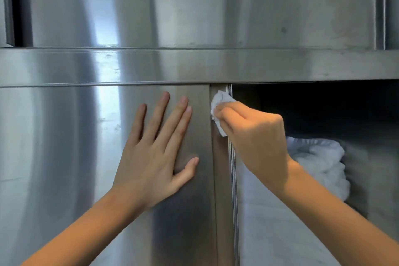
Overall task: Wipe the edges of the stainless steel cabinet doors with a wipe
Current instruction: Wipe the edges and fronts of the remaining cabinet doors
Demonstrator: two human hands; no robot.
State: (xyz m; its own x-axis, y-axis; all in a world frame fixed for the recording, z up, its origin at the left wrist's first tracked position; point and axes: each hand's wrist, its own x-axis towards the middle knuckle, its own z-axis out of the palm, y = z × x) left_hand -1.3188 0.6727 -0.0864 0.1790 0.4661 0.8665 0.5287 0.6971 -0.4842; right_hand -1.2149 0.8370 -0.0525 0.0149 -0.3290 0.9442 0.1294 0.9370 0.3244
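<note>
Right grip (254,136) was found curled round a crumpled white wipe (221,99), which was pinched by the fingers and pressed against the vertical edge (220,179) of the stainless steel cabinet door (64,157), near its top corner and just under the horizontal rail (194,65). Left grip (155,153) was laid flat on the door's face beside that edge, its fingers straight and spread, nothing being held. To the right of the edge the compartment (323,103) was seen open and dark, and a bundled white cloth (319,157) was seen lying inside it.
</note>
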